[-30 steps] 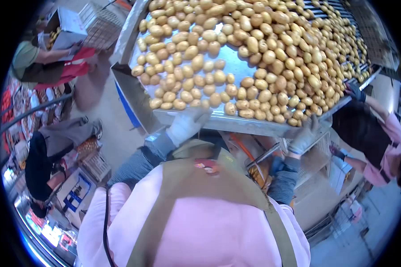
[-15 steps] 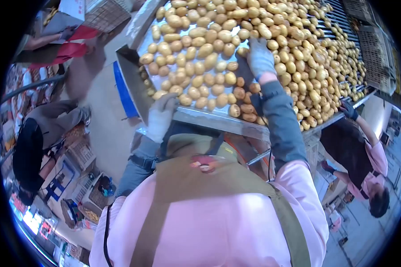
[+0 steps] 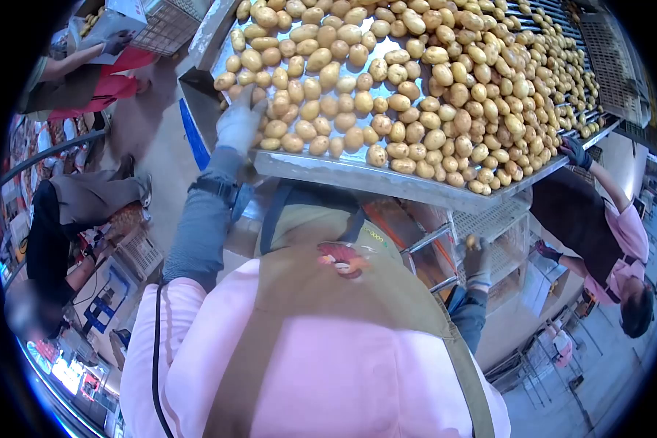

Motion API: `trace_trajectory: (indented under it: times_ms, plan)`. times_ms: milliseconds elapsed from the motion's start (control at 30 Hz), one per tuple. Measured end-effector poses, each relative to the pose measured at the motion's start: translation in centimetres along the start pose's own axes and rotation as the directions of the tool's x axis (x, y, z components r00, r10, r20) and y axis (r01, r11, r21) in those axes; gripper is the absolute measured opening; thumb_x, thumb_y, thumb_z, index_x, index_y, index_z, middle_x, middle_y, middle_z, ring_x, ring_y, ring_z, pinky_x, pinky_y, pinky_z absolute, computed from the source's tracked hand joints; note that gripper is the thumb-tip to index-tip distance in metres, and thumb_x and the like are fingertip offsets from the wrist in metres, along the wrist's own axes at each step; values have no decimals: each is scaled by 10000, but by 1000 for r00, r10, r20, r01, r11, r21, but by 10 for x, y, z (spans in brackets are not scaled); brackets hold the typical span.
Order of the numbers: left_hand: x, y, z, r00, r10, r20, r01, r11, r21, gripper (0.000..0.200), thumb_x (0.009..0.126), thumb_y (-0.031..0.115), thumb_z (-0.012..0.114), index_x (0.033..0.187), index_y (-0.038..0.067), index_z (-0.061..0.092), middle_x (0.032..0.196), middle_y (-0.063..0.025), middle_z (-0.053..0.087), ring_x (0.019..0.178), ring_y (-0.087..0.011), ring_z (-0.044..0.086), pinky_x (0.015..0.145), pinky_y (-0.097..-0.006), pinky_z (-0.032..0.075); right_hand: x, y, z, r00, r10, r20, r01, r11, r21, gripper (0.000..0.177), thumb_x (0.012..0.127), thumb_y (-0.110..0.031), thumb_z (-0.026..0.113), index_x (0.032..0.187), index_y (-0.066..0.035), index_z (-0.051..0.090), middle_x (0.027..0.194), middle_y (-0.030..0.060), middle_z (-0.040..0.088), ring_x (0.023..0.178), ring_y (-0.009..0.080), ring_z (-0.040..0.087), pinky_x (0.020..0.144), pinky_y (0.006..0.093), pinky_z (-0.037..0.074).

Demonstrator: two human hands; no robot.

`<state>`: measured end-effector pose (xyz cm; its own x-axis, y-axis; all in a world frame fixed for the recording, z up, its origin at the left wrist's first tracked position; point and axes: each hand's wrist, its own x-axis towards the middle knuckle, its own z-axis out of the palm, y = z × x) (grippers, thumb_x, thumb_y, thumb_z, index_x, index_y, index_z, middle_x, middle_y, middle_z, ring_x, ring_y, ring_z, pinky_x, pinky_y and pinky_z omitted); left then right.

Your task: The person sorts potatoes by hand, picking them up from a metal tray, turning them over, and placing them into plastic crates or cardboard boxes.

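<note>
Potatoes point(image 3: 387, 109) cover the metal sorting table point(image 3: 358, 173) in front of me, packed thickest on its right side. My left hand point(image 3: 239, 123), in a pale glove, reaches over the table's left end, its fingers stretched out against the potatoes there. Down below the front edge, my right hand point(image 3: 477, 264) is gloved too and closed around a small potato point(image 3: 471, 241). It hangs beside a pale plastic crate point(image 3: 505, 244), and its fingers are partly hidden.
Dark rollers point(image 3: 562, 44) carry more potatoes at the far right. A co-worker point(image 3: 591, 226) stands at the table's right end, one gloved hand on its edge. Other people point(image 3: 87, 80) work at left. An orange-and-metal frame point(image 3: 423, 248) stands under the table.
My right hand has left the potatoes and dropped below the front edge, now with a potato. My left hand has moved forward and left along the table's end. The dark patch amid the potatoes is gone.
</note>
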<state>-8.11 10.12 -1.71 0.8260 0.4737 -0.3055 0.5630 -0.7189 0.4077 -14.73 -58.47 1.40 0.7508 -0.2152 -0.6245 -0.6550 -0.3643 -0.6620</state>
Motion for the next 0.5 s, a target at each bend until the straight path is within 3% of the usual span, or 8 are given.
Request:
trace_trajectory:
  times_ms: [33,67,167,300,333,367,400,500]
  plan:
    - [6,5,1,1000,-11,6,11,1000,-20,595,940,491,632,1379,98,551,1159,-192,701,1071,-369,668,942,-467,509,21,30,-26,944,274,-183,-110,786,608,389,1006,-286,541,1327,-72,596,1275,102,641,1175,222,576,1004,437,461]
    - [11,10,2,1000,-25,9,25,999,-39,591,935,495,641,1365,98,559,1158,-196,700,1074,-368,667,940,-466,510,34,10,-25,878,304,-370,-123,890,439,386,1005,-203,552,1351,-35,576,1336,109,603,1189,235,574,1032,418,454]
    - [13,20,10,982,78,-170,-107,980,-169,572,910,503,685,1311,110,579,1106,-207,701,1030,-380,675,896,-467,526,52,-51,35,708,-466,-531,378,885,-273,385,996,-121,561,1362,-1,559,1290,92,617,1171,233,577,1050,382,447]
    - [-45,49,36,958,189,-217,-232,953,-195,473,940,518,652,1138,90,610,976,-160,694,930,-347,691,799,-448,537,-6,-211,223,745,-663,-77,618,728,-297,370,958,-33,582,1327,-49,594,1251,92,628,1136,218,590,1044,323,446]
    - [-59,49,34,961,149,-232,-216,929,-301,458,947,506,649,1131,89,607,963,-154,686,919,-330,685,797,-435,534,-15,-231,266,816,-571,91,577,814,-64,381,925,18,546,1299,-39,588,1255,104,614,1173,202,559,1006,343,469]
    - [-72,48,31,964,111,-242,-203,893,-402,442,953,494,646,1124,89,605,949,-147,678,909,-312,680,795,-422,530,-23,-247,305,716,-658,236,669,742,40,335,892,-4,598,1224,-42,620,1204,129,642,1147,268,595,1003,385,479]
    - [-77,47,29,965,74,-250,-194,846,-497,427,959,482,644,1117,88,602,936,-141,669,899,-295,674,792,-410,526,-8,-247,343,331,-878,346,943,318,-96,292,868,-45,630,1160,-41,637,1206,164,638,1158,342,599,1007,444,483]
    - [-62,-8,10,940,-270,-206,98,796,-597,328,974,259,557,1254,91,591,1180,-196,657,1120,-379,629,935,-430,495,-12,-262,436,76,-773,630,992,-7,-127,331,844,-171,647,1164,-90,665,1298,112,600,1235,302,552,1071,514,391]
